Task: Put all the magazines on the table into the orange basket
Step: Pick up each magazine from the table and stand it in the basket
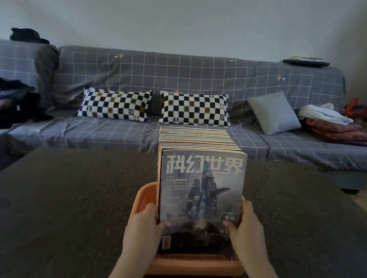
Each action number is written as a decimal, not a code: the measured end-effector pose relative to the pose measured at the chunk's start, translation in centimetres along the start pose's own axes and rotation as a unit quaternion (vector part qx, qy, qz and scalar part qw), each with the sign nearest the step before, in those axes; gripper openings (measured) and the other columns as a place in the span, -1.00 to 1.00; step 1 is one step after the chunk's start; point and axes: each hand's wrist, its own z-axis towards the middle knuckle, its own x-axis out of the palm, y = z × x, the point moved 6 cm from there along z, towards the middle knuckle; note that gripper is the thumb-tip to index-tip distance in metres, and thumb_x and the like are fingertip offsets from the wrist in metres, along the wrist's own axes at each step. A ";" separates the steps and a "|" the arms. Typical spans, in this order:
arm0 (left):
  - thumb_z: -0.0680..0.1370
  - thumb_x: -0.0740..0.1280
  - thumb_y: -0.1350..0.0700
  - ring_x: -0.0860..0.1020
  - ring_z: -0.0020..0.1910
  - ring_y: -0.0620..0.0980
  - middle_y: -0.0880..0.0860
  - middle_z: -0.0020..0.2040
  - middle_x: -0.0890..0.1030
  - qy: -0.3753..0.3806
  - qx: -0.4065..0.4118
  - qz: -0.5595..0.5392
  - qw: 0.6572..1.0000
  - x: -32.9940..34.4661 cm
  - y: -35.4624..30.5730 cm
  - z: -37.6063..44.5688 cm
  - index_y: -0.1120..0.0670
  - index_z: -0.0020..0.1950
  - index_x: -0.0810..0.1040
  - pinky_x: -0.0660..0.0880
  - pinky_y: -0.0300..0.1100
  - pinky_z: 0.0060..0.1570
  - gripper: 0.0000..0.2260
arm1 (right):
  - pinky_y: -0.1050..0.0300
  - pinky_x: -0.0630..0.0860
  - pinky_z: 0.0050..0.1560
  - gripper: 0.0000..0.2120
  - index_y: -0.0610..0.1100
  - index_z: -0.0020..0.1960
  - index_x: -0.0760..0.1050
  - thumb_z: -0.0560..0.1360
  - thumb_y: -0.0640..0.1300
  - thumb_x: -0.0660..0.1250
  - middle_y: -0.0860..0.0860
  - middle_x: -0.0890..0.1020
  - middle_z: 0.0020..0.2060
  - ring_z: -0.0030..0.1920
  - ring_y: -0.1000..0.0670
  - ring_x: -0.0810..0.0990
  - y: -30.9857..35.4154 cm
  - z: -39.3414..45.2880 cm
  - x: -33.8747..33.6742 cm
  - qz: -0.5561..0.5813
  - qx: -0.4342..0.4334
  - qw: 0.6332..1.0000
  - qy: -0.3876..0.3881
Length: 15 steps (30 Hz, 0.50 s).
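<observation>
**Orange basket takes the stack**

Orange basket (pixel 195 267) on the dark table (pixel 56 204) holds the magazines (pixel 200 186) upright, spines packed tight. Left hand (pixel 142 232) and right hand (pixel 249 235) grip the front cover's lower edges, probably to square the stack. Sofa (pixel 184 79) sits behind.
</observation>
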 end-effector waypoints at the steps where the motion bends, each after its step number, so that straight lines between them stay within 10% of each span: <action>1: 0.48 0.40 -0.08 0.46 -0.35 -0.27 -0.13 -0.29 0.51 -0.003 -0.001 0.009 1.000 0.0 0.1 0.1 -0.14 -0.18 0.34 0.28 -0.41 -0.43 -0.77 | 0.12 0.49 0.12 -0.28 0.01 0.45 0.17 0.41 -0.18 0.44 0.03 0.49 0.28 0.23 0.04 0.51 0.0 0.1 0.0 -0.003 0.003 1.000 -0.001; 5: 0.45 0.43 -0.12 0.49 -0.14 -0.24 -0.15 0.06 0.50 -0.029 -0.003 -0.058 0.998 -0.1 0.4 0.6 -0.09 0.01 0.37 0.37 -0.39 -0.32 -0.71 | 0.08 0.43 0.19 -0.23 0.04 0.46 0.14 0.37 -0.08 0.48 0.04 0.42 0.33 0.29 0.01 0.45 -0.1 0.8 0.2 0.037 0.014 0.999 0.024; 9: 0.47 0.39 -0.12 0.43 0.35 0.01 -0.01 0.47 0.31 0.043 0.030 -0.269 0.962 0.4 0.3 3.0 -0.06 0.54 0.10 0.48 0.01 0.25 -0.27 | 0.09 0.36 0.21 -0.27 0.08 0.40 0.24 0.33 0.01 0.49 0.21 0.44 0.20 0.24 0.10 0.42 0.2 2.2 1.2 0.214 0.052 0.969 0.112; 15: 0.31 0.50 -0.11 0.69 -0.09 -0.17 -0.15 0.15 0.48 0.199 -0.008 -0.532 0.823 2.5 -0.6 4.8 -0.29 0.52 0.02 0.64 -0.18 -0.22 -0.09 | 0.00 0.49 0.17 -0.21 0.01 0.37 0.30 0.22 0.03 0.52 0.04 0.54 0.19 0.13 0.04 0.55 0.8 3.0 2.4 0.355 0.092 0.915 0.168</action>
